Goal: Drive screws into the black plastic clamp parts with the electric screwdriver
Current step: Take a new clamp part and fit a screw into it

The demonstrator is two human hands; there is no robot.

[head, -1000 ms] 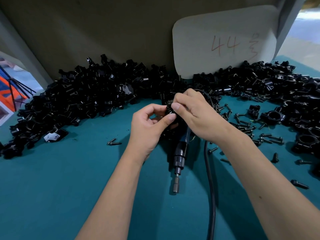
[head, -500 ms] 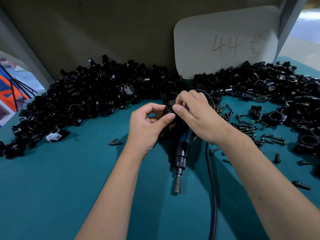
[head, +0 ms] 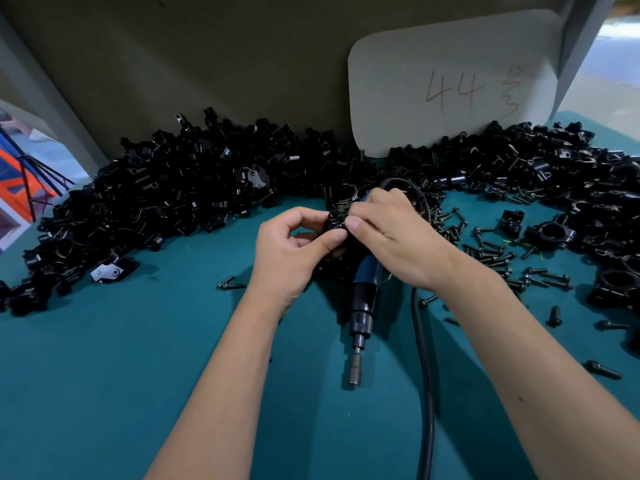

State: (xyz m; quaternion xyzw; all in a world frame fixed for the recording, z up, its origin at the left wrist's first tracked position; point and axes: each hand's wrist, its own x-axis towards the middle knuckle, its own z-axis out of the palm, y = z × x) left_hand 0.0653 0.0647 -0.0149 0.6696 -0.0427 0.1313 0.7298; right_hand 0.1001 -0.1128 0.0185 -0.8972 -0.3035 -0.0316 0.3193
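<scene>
The right hand (head: 394,240) has curled tighter over the clamp part (head: 335,221).

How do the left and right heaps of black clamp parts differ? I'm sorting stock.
The left heap is dense and unbroken; the right heap is looser, thinning out at its near edge. Loose screws lie scattered before the right heap; few lie near the left. Both rest on the teal table.

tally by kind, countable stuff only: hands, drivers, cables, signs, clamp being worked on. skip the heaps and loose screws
Hands: 2, left hand and right hand
Electric screwdriver: 1, lying on the teal table
Black cable: 1
Card sign marked 44: 1
Black clamp part pinched by both hands: 1
Total: 6
</scene>
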